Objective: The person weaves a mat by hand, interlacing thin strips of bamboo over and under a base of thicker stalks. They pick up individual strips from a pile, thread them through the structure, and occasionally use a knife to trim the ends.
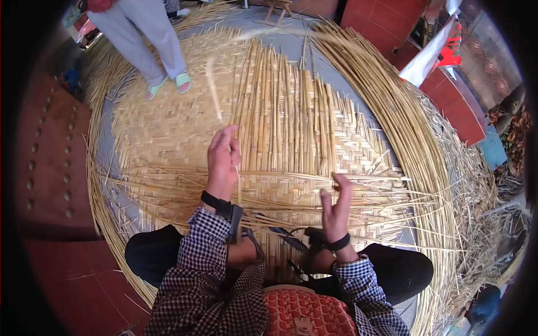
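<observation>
My left hand [223,159] is raised over the woven mat [168,123], its fingers closed on a split reed strip [213,92]. The strip's upper part is blurred by motion and bends up and away from the hand; a lower piece hangs beneath the palm. My right hand [337,208] is held above the mat's near part, thumb and fingers apart, with nothing visible in it. Between and beyond my hands, long reed strips [280,112] lie lengthwise on the mat. Other loose strips [162,190] run crosswise just in front of my knees.
A person in grey trousers [148,39] and light green sandals [183,83] stands on the mat's far left. Long reed bundles [386,73] curve along the right edge, with straw scraps [476,173] beyond. A studded brown panel [53,151] stands at left; a small wooden stool [276,11] is at the back.
</observation>
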The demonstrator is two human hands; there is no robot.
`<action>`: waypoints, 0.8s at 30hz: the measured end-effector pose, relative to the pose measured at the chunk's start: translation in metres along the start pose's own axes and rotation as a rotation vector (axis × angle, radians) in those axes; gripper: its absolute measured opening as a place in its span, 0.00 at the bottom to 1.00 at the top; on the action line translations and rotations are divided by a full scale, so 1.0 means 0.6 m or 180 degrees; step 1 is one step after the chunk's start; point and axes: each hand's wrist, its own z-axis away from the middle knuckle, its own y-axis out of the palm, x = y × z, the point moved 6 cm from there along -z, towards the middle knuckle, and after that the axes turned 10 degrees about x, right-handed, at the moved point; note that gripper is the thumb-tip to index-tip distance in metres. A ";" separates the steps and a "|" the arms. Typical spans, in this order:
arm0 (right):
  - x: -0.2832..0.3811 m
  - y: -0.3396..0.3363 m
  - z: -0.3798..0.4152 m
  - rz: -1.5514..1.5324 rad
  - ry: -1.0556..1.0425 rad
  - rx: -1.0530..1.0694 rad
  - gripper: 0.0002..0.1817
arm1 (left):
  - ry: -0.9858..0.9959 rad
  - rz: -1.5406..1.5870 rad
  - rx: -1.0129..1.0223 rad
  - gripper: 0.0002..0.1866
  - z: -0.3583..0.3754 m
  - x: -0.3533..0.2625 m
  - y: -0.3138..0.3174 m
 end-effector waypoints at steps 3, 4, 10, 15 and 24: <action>-0.001 0.115 0.060 -0.1765 0.0684 0.0725 0.27 | 0.0274 0.1000 -0.0082 0.17 -0.016 0.012 0.007; -0.005 0.138 0.087 -0.1771 0.0874 0.0906 0.24 | 0.0286 0.1219 -0.0089 0.17 -0.014 0.026 0.011; -0.107 0.160 0.148 -0.2372 0.1680 0.0888 0.06 | -0.0945 0.0251 0.0790 0.12 0.011 0.102 0.033; -0.119 0.174 0.167 -0.3325 0.2272 0.1199 0.11 | -0.1801 -0.0468 0.2072 0.13 0.043 0.181 0.051; -0.128 0.178 0.156 -0.3358 0.2397 0.2034 0.13 | -0.1857 -0.0434 0.1773 0.14 0.073 0.197 0.039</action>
